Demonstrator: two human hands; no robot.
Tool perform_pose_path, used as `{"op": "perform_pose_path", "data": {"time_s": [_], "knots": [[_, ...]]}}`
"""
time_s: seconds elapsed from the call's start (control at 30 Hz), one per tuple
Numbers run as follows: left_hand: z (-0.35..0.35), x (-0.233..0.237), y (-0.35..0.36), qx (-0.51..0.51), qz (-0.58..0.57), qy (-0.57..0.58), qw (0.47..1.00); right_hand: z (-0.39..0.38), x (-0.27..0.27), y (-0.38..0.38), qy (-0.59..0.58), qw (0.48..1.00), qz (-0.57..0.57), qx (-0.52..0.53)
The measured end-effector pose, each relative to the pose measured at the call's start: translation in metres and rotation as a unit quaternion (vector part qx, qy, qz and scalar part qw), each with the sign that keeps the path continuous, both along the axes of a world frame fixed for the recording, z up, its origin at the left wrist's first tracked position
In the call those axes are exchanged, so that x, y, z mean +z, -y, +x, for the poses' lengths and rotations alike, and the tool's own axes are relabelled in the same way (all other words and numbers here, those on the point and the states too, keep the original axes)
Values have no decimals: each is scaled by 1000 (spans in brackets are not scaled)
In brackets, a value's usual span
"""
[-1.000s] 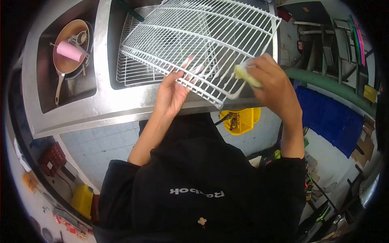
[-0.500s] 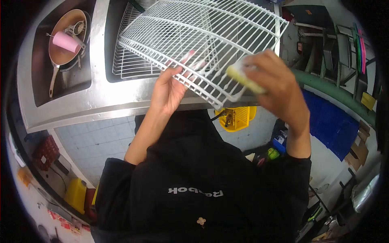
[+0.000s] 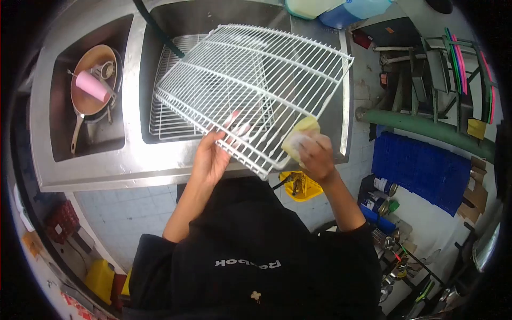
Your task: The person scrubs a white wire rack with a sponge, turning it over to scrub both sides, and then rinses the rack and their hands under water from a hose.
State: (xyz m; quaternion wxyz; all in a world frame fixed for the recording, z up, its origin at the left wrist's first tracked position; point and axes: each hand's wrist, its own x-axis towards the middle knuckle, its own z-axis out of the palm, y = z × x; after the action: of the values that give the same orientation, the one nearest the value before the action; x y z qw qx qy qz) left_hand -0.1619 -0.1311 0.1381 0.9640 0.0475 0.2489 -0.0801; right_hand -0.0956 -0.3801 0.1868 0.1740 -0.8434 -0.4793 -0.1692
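Note:
A white wire rack (image 3: 242,80) is held tilted over the sink, with soapy foam on its wires near the front right corner. My left hand (image 3: 212,160) grips the rack's near edge, its fingers passing under the wires. My right hand (image 3: 319,156) is closed around a yellow sponge (image 3: 305,127) covered with suds, pressed against the rack's right end. A second white wire rack (image 3: 160,120) lies in the sink basin beneath, partly hidden by the first.
The left basin (image 3: 114,133) holds a frying pan (image 3: 88,61), a pink cup (image 3: 92,87) and a small strainer (image 3: 107,70). A dark green hose (image 3: 154,26) hangs into the main basin. Below the counter is a yellow basket (image 3: 309,189); jugs (image 3: 354,12) stand behind.
My right hand and the sponge have moved left and down along the rack's right end. The view has shifted, showing more behind the sink. My left hand keeps its grip.

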Motion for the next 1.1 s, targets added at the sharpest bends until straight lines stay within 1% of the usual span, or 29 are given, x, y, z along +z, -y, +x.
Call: {"op": "perform_pose_path", "data": {"time_s": [0.03, 0.07, 0.13, 0.2, 0.27, 0.37, 0.47, 0.5, 0.53, 0.6, 0.7, 0.77, 0.8, 0.83, 0.87, 0.9, 0.93, 0.97, 1.0, 1.03, 1.07, 1.1], "knots": [[0, -1, 1, 1, -8, -8, 1000, 4, 2, 5, -10, 998, -5, 54], [-1, -1, 1, -5, 10, -6, 1000, 16, 1, 10, 13, 1000, -16, 18], [-2, -2, 1, -9, -5, -5, 1000, 62, -2, 27, 54, 996, -38, -55], [-3, -3, 1, -15, 11, -4, 1000, 106, -2, 41, 39, 993, -20, -107], [-1, -4, 2, -15, 20, -1, 1000, 143, 3, 44, 32, 992, -18, -123], [1, -3, 3, -5, 9, -7, 1000, 163, -2, 47, 52, 988, -33, -144], [4, 4, 2, 4, -17, -1, 1000, 136, -6, 25, 27, 977, 50, -207], [4, 2, 2, -1, 18, -10, 1000, 117, -12, 16, 17, 976, 87, -198], [3, 3, 2, -1, 13, -5, 1000, 93, -16, 7, 6, 974, 124, -189], [2, 1, 2, 2, 8, -9, 1000, 50, -3, -16, -52, 978, 133, -154], [0, 6, 0, -10, 44, -9, 999, 51, -18, -1, 47, 990, 86, -99], [0, 6, 1, -9, 18, -12, 1000, 93, -32, 26, 108, 982, 64, -141], [-1, 4, 0, -9, 5, -12, 1000, 117, -27, 35, 139, 970, 0, -201], [-1, 0, 1, -8, 22, -13, 1000, 136, -25, 49, 131, 956, -54, -259], [-1, 3, 0, -12, 31, -13, 999, 156, -26, 51, 121, 937, 50, -324], [0, 7, 0, -14, 40, -12, 999, 160, -5, 46, 117, 926, 43, -357], [1, 11, 1, -14, 51, -11, 999, 174, -29, 54, 27, 844, 264, -467], [2, 13, 1, -14, 66, -20, 998, 176, -32, 57, -144, 741, 456, -472], [2, 9, 1, -17, 59, -23, 998, 166, -24, 52, -308, 581, 610, -442], [1, 8, 1, -17, 58, -37, 998, 151, -36, 54, -417, 515, 674, -325], [2, 9, 1, -16, 56, -49, 997, 136, -49, 55, -512, 433, 715, -197], [3, 13, 3, -14, 74, -59, 995, 124, -49, 44, -550, 416, 700, -183]]}}
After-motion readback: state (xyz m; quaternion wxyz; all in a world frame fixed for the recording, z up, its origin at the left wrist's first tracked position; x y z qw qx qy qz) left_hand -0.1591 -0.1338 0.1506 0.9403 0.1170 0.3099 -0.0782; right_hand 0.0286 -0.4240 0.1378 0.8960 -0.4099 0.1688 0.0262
